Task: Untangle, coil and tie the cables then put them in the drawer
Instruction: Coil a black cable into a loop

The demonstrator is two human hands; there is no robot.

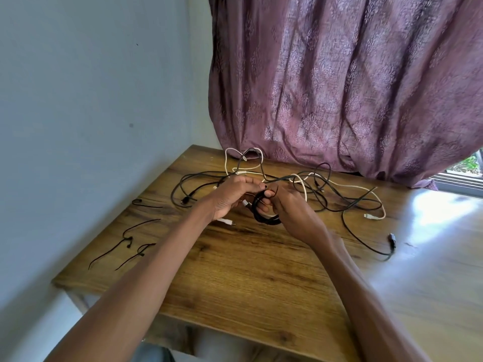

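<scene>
We are winding a black cable into a small coil [264, 214] above the middle of the table [261, 278]. Our left hand [231, 197] is curling its fingers round the coil's left side, while our right hand [285, 205] is pinching the top and feeding slack in. The loose cables [308, 189] are lying tangled toward the far edge; the ties [130, 241] are waiting near the left edge. We judge even loops and a firm grip matter most, drawing slack gently so nothing snags.

Your daylight came from the window [467, 173], blew out the surface [431, 212] at right; edges were bent, slightly soft.
</scene>
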